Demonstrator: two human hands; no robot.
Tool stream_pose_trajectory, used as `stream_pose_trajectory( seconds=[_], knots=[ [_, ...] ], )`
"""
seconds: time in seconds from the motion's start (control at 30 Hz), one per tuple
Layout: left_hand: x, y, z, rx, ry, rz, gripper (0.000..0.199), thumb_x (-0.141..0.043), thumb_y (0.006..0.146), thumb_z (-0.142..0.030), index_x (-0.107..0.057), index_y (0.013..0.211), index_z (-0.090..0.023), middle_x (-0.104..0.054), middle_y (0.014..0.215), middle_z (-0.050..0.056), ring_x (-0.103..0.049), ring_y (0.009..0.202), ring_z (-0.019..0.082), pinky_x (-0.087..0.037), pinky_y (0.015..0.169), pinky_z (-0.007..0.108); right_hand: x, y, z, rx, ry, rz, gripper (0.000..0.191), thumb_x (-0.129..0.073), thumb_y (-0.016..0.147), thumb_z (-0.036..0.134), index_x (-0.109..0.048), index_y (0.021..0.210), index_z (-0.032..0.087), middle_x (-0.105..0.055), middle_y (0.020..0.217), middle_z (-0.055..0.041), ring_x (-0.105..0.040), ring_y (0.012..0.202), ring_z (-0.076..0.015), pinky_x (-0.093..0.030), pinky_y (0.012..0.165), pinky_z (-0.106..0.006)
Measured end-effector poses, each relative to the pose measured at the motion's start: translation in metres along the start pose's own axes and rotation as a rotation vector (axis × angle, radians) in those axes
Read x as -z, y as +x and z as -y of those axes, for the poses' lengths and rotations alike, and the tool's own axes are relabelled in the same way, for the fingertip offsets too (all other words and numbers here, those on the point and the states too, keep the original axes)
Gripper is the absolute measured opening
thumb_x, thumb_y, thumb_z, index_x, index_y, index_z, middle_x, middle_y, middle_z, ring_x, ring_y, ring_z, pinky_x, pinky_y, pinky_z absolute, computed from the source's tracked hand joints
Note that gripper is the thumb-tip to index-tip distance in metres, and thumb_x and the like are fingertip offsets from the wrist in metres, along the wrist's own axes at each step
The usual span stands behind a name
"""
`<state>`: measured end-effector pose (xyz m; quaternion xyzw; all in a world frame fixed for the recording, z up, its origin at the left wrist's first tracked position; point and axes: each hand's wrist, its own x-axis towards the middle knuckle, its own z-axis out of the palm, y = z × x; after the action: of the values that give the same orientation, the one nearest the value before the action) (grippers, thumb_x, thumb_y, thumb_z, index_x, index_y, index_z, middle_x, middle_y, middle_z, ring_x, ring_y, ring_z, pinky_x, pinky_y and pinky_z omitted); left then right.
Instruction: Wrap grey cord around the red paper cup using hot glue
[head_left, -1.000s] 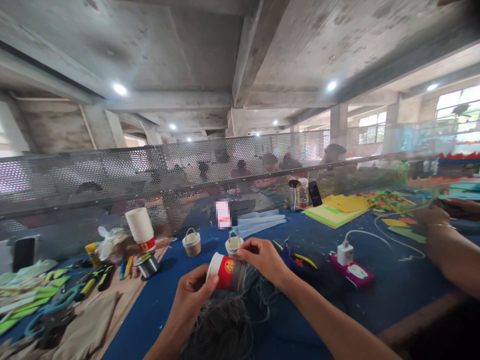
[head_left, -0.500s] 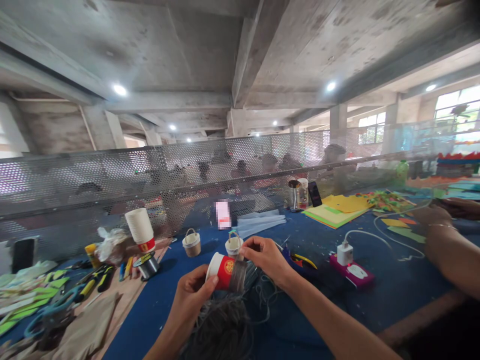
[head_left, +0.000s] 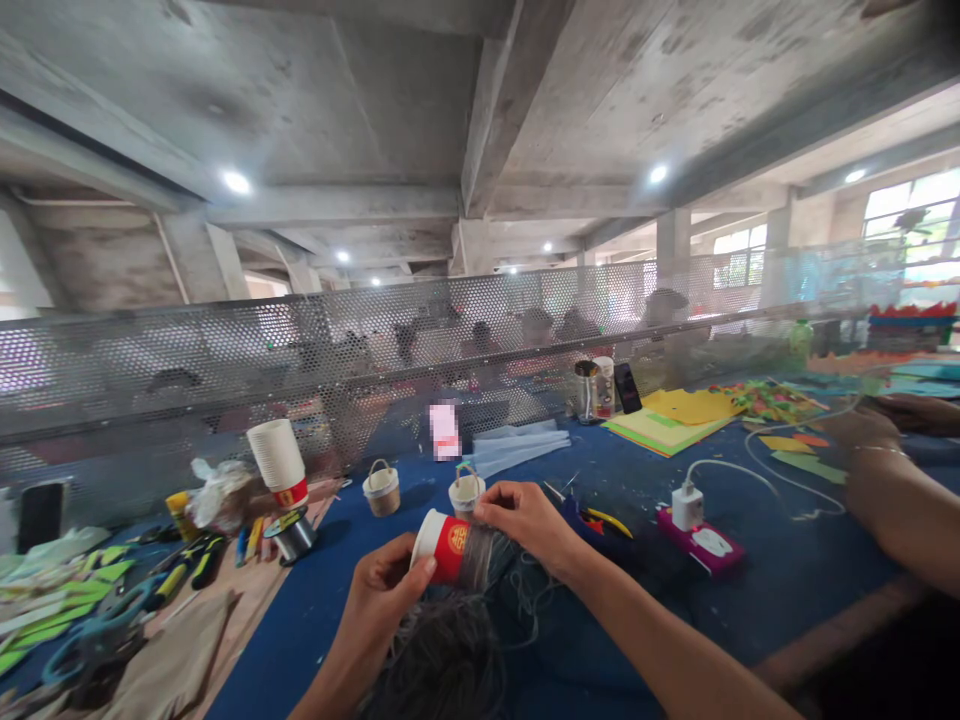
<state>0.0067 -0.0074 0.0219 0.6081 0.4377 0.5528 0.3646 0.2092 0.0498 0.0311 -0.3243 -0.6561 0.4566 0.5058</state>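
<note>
A red and white paper cup [head_left: 452,549] lies tilted on its side in my left hand [head_left: 386,590], whose thumb and fingers grip it near the white rim. Grey strands wrap the cup's right end. My right hand [head_left: 525,520] is at that end, thumb and fingertips pinched together; what they hold is too small to make out. Below the cup is a bundle of loose grey thread [head_left: 446,655]. Just behind stands a small basket-like cup with a handle [head_left: 466,492], partly hidden; a similar one [head_left: 382,490] stands to its left.
Stacked paper cups [head_left: 276,452], a wire spool [head_left: 292,534] and scissors [head_left: 97,640] are on the left. Pliers [head_left: 600,520], a purple power bank [head_left: 705,540] with a white plug and coloured sheets [head_left: 675,425] lie right. Another person's arm [head_left: 900,500] rests at far right.
My right hand has shifted slightly left and down along the cup's wrapped end. The cup has turned a little in my left hand.
</note>
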Motion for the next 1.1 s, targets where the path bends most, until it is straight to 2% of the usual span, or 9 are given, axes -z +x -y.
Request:
stream_pose_trajectory(
  seconds=[0.17,0.23,0.33,0.43,0.57,0.67,0.83,0.93,1.1],
  knots=[
    [0.001,-0.001,0.002,0.034,-0.028,0.022,0.029,-0.074,0.07,-0.043,-0.072,0.071,-0.013,-0.063,0.063,0.002,-0.054,0.063,0.018,-0.044,0.059,0.024,0.0,-0.001,0.0,-0.1,0.054,0.055,0.017,-0.07,0.075,0.032,-0.072,0.074,0.015,-0.058,0.059,0.0043,-0.047,0.054,-0.0091,-0.034,0.054,-0.021],
    [0.0,-0.001,0.001,0.045,-0.024,0.008,0.03,-0.074,0.071,-0.043,-0.073,0.072,-0.013,-0.064,0.064,0.002,-0.055,0.063,0.018,-0.044,0.059,0.024,0.001,0.001,-0.003,-0.103,0.047,0.068,0.017,-0.068,0.077,0.032,-0.072,0.075,0.015,-0.06,0.061,0.0035,-0.049,0.056,-0.01,-0.037,0.056,-0.021],
    [0.001,0.001,0.001,0.029,-0.007,-0.036,0.031,-0.072,0.075,-0.043,-0.076,0.079,-0.013,-0.067,0.069,0.003,-0.056,0.066,0.019,-0.045,0.061,0.024,0.004,0.005,-0.008,0.014,-0.048,-0.042,0.02,-0.063,0.082,0.034,-0.073,0.085,0.016,-0.069,0.081,-0.0017,-0.061,0.075,-0.0159,-0.044,0.072,-0.026],
    [0.003,0.004,0.004,-0.017,-0.011,-0.059,0.03,-0.07,0.08,-0.041,-0.077,0.094,-0.015,-0.07,0.079,0.003,-0.058,0.076,0.02,-0.046,0.07,0.024,0.006,0.007,-0.011,0.129,-0.168,-0.176,0.029,-0.056,0.089,0.042,-0.07,0.092,0.017,-0.07,0.095,-0.0051,-0.062,0.091,-0.0199,-0.045,0.082,-0.029],
    [0.006,0.008,0.008,-0.043,0.009,-0.095,0.03,-0.07,0.081,-0.041,-0.077,0.097,-0.017,-0.072,0.083,0.002,-0.059,0.078,0.019,-0.045,0.072,0.022,0.004,0.002,-0.012,0.151,-0.128,0.015,0.042,-0.048,0.094,0.054,-0.067,0.095,0.016,-0.069,0.086,-0.0035,-0.064,0.083,-0.0182,-0.047,0.076,-0.027],
    [0.006,0.009,0.008,-0.051,0.034,-0.105,0.029,-0.07,0.08,-0.042,-0.078,0.092,-0.017,-0.072,0.079,0.001,-0.059,0.078,0.019,-0.045,0.072,0.022,0.002,-0.001,-0.012,0.129,-0.108,0.116,0.043,-0.055,0.09,0.055,-0.065,0.105,0.017,-0.069,0.091,-0.0039,-0.064,0.084,-0.0191,-0.048,0.075,-0.028],
    [0.005,0.008,0.009,-0.016,-0.054,-0.056,0.034,-0.071,0.08,-0.04,-0.076,0.104,-0.018,-0.076,0.088,0.003,-0.063,0.086,0.022,-0.047,0.078,0.024,0.002,-0.001,-0.012,0.111,-0.06,0.121,0.041,-0.066,0.084,0.048,-0.062,0.112,0.018,-0.07,0.098,-0.006,-0.065,0.09,-0.0211,-0.05,0.08,-0.031],
    [0.004,0.009,0.011,0.021,-0.161,-0.094,0.041,-0.072,0.078,-0.042,-0.075,0.11,-0.017,-0.077,0.093,0.005,-0.064,0.089,0.024,-0.049,0.08,0.026,-0.001,-0.003,-0.009,0.159,-0.085,0.113,0.046,-0.073,0.08,0.039,-0.06,0.12,0.021,-0.069,0.105,-0.0054,-0.065,0.093,-0.0208,-0.05,0.084,-0.032],
    [0.004,0.012,0.013,0.07,-0.233,-0.111,0.042,-0.073,0.076,-0.044,-0.075,0.107,-0.015,-0.076,0.091,0.006,-0.065,0.081,0.022,-0.05,0.076,0.027,-0.005,-0.008,-0.003,0.242,-0.135,0.116,0.054,-0.079,0.074,0.028,-0.058,0.123,0.024,-0.065,0.115,-0.0046,-0.062,0.101,-0.0205,-0.048,0.091,-0.033]
  ],
)
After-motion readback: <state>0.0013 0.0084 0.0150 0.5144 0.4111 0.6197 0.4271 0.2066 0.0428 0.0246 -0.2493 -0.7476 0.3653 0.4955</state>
